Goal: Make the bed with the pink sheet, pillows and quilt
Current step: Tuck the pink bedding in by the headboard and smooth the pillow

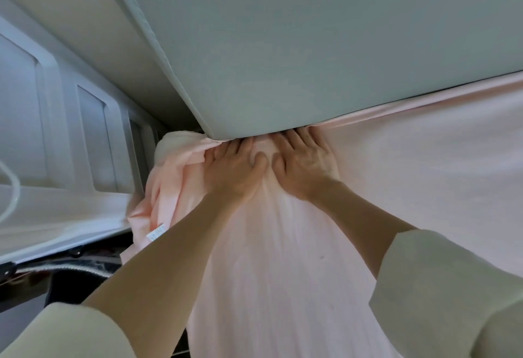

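Observation:
The pink sheet (283, 258) lies spread under my arms and runs off to the right. A grey-green mattress (311, 46) fills the top of the view, its corner ending just above my hands. My left hand (235, 170) and my right hand (305, 165) lie flat on the sheet side by side, thumbs almost touching. Their fingertips press the fabric in under the mattress edge. Left of my left hand the sheet bunches in loose folds (172, 176) round the corner, with a small white label (155, 232) showing. No pillows or quilt are in view.
A white panelled surface (70, 117) stands close on the left, with a white ledge (56, 216) below it. A white cable (11, 187) loops at the far left. Dark objects (70, 275) sit low at the left.

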A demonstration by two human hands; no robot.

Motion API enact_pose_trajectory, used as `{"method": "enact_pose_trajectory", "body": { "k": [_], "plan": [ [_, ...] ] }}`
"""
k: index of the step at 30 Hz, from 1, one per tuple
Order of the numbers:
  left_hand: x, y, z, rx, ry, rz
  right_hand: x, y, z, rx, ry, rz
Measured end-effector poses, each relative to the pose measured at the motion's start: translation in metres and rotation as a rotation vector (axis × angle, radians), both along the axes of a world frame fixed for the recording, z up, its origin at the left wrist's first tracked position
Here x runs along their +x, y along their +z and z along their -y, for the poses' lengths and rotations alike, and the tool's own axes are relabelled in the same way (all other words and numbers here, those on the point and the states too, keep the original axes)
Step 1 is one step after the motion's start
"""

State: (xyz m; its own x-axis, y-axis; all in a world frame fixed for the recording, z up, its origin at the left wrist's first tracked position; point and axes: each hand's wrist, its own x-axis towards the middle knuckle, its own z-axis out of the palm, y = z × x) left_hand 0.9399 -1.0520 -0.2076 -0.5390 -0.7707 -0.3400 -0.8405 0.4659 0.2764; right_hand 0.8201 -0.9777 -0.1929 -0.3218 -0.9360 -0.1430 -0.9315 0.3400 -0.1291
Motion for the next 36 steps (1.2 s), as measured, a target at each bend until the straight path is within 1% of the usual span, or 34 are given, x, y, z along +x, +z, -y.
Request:
{"method": "enact_pose_trajectory", "body": {
  "k": [3, 5, 7, 8, 11, 13, 15, 16, 18, 20, 23, 24, 25, 28, 29, 31, 33, 36],
  "plan": [
    [-0.018, 0.003, 0.01, 0.075, 0.038, 0.072, -0.005, 0.004, 0.015, 0.167, -0.019, 0.062],
    [-0.02, 0.002, 0.015, 0.078, -0.003, 0.081, -0.008, -0.001, 0.021, 0.2, -0.023, 0.067],
    [-0.014, -0.003, 0.018, 0.045, -0.004, 0.018, -0.006, -0.006, 0.019, 0.134, -0.039, 0.048],
    [-0.01, -0.005, 0.016, 0.005, 0.01, -0.042, -0.004, -0.007, 0.017, 0.051, -0.041, 0.022],
    [0.008, -0.004, 0.0, -0.181, 0.036, -0.347, 0.005, -0.009, 0.005, -0.21, -0.069, -0.051],
    [0.024, -0.003, -0.01, -0.265, 0.004, -0.5, 0.012, -0.006, -0.001, -0.296, -0.085, -0.039],
    [0.043, -0.003, -0.012, -0.307, -0.07, -0.516, 0.02, -0.004, -0.004, -0.331, -0.08, -0.012],
    [0.051, -0.002, -0.01, -0.332, -0.095, -0.49, 0.023, -0.002, -0.003, -0.34, -0.062, -0.005],
    [0.068, 0.002, -0.009, -0.349, -0.071, -0.364, 0.032, 0.002, -0.001, -0.349, 0.01, 0.028],
    [0.075, 0.007, -0.003, -0.313, 0.005, -0.249, 0.041, 0.006, 0.004, -0.354, 0.092, 0.052],
    [0.076, 0.006, 0.02, -0.287, 0.123, -0.175, 0.052, 0.005, 0.008, -0.343, 0.144, 0.065],
    [0.077, 0.005, 0.032, -0.273, 0.154, -0.165, 0.054, 0.004, 0.01, -0.325, 0.151, 0.053],
    [0.079, 0.002, 0.045, -0.213, 0.176, -0.173, 0.058, 0.002, 0.013, -0.287, 0.154, 0.051],
    [0.083, -0.011, 0.067, 0.089, 0.126, -0.204, 0.065, 0.0, 0.024, -0.095, 0.133, 0.073],
    [0.082, -0.016, 0.07, 0.145, 0.103, -0.198, 0.067, -0.001, 0.029, -0.04, 0.119, 0.072],
    [0.076, -0.021, 0.073, 0.182, 0.104, -0.219, 0.067, -0.004, 0.038, 0.047, 0.105, 0.042],
    [0.066, -0.029, 0.082, 0.233, 0.182, -0.223, 0.066, -0.011, 0.05, 0.09, 0.099, 0.05],
    [0.059, -0.039, 0.098, 0.297, 0.284, -0.171, 0.063, -0.016, 0.064, 0.133, 0.057, 0.073]
  ]
}}
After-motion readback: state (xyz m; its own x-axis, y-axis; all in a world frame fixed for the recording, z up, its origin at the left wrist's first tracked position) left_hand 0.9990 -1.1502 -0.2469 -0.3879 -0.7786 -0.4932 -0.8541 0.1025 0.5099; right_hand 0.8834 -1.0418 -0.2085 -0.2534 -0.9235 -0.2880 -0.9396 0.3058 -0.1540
